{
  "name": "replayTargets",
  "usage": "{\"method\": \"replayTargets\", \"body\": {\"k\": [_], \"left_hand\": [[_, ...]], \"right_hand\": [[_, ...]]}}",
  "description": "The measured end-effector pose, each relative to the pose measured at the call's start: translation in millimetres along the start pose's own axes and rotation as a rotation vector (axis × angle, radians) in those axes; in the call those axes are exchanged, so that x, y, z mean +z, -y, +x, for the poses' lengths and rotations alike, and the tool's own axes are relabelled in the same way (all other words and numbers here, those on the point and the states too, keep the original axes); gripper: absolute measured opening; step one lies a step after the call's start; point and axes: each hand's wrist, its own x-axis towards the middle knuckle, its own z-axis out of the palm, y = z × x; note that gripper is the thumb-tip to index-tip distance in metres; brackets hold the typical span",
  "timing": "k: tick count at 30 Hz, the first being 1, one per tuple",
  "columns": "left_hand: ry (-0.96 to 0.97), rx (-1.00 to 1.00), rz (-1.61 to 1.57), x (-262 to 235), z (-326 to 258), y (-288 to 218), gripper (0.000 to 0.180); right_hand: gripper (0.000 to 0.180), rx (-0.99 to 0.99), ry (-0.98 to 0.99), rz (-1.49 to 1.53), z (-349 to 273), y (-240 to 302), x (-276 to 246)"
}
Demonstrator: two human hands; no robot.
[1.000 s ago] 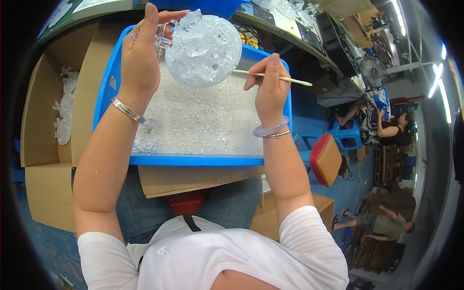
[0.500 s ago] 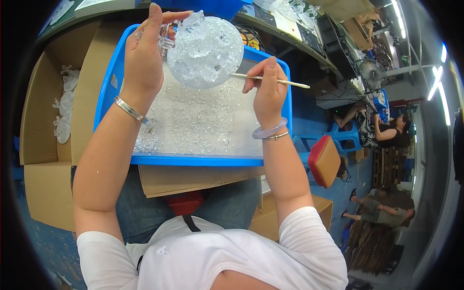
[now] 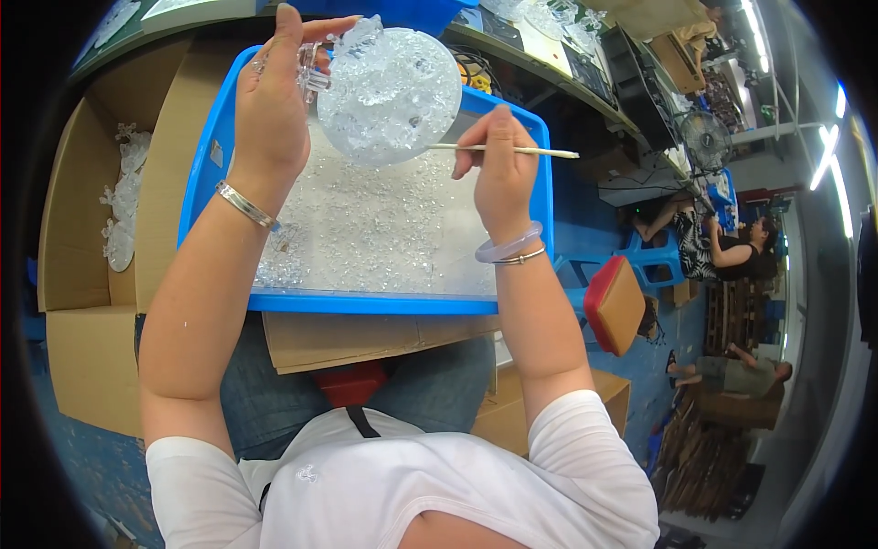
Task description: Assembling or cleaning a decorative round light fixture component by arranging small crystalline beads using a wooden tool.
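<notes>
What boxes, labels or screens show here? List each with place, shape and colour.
Open box: left of the tray, brown cardboard, holds clear pieces.
Flat cardboard: under the tray's near edge, brown.
Small box: by the right elbow, brown, closed.
Label: on the tray's left wall, small, pale.
Screens: none clearly seen.

Disc (image 3: 389, 87): clear, glassy plastic, glossy, its face rough with small crystal-like bits.
Stick (image 3: 508, 149): thin, pale, matt, looked like wood.
Tray (image 3: 366, 302): smooth blue plastic with a slight sheen; the clear pieces (image 3: 384, 224) lying in it glittered.
Cardboard boxes (image 3: 78, 357): brown, matt, papery.
Bracelets: the left wrist's bangle (image 3: 245, 205) was shiny metal; the right wrist's bangle (image 3: 508, 247) was pale, translucent, polished.
Shirt (image 3: 412, 494): white, soft matt cloth.
</notes>
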Motion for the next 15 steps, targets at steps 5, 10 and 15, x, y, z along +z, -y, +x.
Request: {"method": "replayTargets", "body": {"k": [5, 10, 15], "left_hand": [[0.006, 0.048, -0.007, 3.4, 0.1, 0.0, 0.047], [-0.028, 0.043, -0.023, 3.4, -0.1, -0.2, 0.046], [-0.072, 0.041, 0.064, 13.9, -3.6, -3.7, 0.047]], "right_hand": [[0.043, 0.015, 0.039, 0.001, -1.1, 1.8, 3.9], [0.042, 0.003, 0.14, -0.037, -3.4, -1.5, 13.0], [0.042, -0.046, -0.081, -0.001, 1.6, 2.6, -2.9]]}}
